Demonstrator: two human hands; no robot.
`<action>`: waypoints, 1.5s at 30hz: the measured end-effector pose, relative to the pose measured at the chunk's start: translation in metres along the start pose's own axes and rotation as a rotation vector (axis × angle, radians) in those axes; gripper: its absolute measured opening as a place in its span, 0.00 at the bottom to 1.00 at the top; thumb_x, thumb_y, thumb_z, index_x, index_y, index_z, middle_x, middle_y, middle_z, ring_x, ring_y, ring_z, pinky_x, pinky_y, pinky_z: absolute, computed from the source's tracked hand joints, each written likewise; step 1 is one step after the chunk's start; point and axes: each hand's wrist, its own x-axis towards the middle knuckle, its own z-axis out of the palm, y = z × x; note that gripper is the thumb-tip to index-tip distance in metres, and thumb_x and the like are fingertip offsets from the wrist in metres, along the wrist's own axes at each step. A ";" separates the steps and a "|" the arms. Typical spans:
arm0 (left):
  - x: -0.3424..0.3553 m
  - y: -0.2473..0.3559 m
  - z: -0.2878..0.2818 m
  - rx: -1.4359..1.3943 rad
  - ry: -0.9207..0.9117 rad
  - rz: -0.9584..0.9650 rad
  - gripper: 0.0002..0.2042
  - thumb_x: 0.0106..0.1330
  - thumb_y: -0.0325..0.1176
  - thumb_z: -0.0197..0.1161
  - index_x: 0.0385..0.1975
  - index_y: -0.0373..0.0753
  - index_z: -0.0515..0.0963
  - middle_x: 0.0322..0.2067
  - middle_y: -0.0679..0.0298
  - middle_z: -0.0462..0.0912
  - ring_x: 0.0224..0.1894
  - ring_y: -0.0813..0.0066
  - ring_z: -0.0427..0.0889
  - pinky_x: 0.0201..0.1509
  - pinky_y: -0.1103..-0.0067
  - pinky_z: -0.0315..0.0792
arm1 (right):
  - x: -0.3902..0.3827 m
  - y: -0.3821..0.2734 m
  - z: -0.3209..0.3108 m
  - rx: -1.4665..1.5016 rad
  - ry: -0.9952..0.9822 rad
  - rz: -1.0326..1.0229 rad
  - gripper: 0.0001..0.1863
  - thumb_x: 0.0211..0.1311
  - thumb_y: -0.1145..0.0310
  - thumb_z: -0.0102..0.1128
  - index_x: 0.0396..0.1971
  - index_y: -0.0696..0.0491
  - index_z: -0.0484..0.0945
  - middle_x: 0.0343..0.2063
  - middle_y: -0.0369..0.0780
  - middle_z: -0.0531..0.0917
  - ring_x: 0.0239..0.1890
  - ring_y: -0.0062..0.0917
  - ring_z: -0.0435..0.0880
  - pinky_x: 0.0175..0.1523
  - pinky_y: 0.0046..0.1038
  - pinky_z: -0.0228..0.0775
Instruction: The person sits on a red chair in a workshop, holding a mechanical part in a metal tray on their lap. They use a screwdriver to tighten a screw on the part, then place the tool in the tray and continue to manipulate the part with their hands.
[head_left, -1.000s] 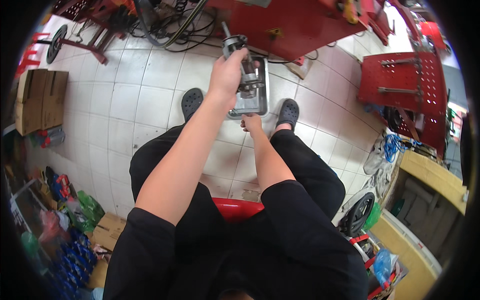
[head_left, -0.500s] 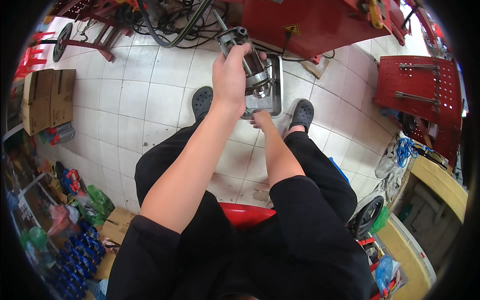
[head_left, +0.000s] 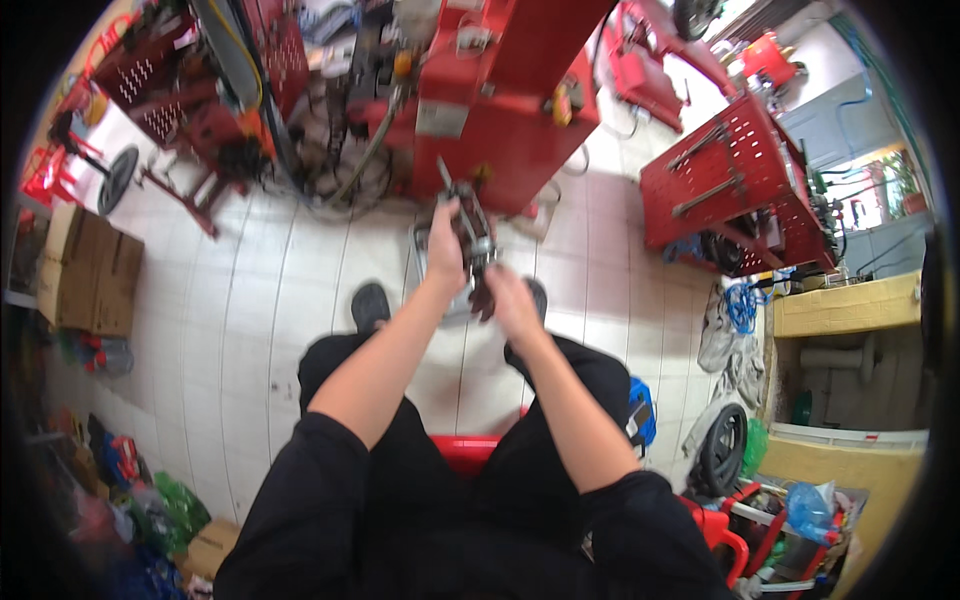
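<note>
A grey metal part with a cylindrical frame and a thin rod (head_left: 472, 222) is held out in front of me, tilted, its rod end pointing away. My left hand (head_left: 446, 250) is wrapped round its left side. My right hand (head_left: 512, 303) is at the near end of the part with bent fingers, blurred by motion. Something dark shows at those fingertips, and I cannot tell what it is. Below the hands lies a shallow metal tray (head_left: 420, 262) on the floor, mostly hidden by my arms and the part.
A red machine (head_left: 530, 110) stands just beyond the hands, with hoses and cables to its left. To the right is a red perforated cart (head_left: 700, 180). Cardboard boxes (head_left: 85, 265) are stacked at the left. A wheel (head_left: 722, 448) and a blue bag (head_left: 642, 412) lie at right.
My right hand has come up from the tray's near edge to the near end of the metal part. My left hand still holds the part. The view has tilted up, showing more of the workshop.
</note>
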 end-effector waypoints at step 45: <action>-0.137 -0.021 -0.046 1.596 -0.301 0.432 0.37 0.46 0.40 0.73 0.56 0.39 0.63 0.50 0.49 0.74 0.53 0.51 0.73 0.55 0.68 0.68 | -0.084 -0.028 -0.007 -1.179 0.162 -0.317 0.20 0.59 0.55 0.50 0.19 0.55 0.81 0.17 0.48 0.81 0.22 0.42 0.82 0.28 0.41 0.74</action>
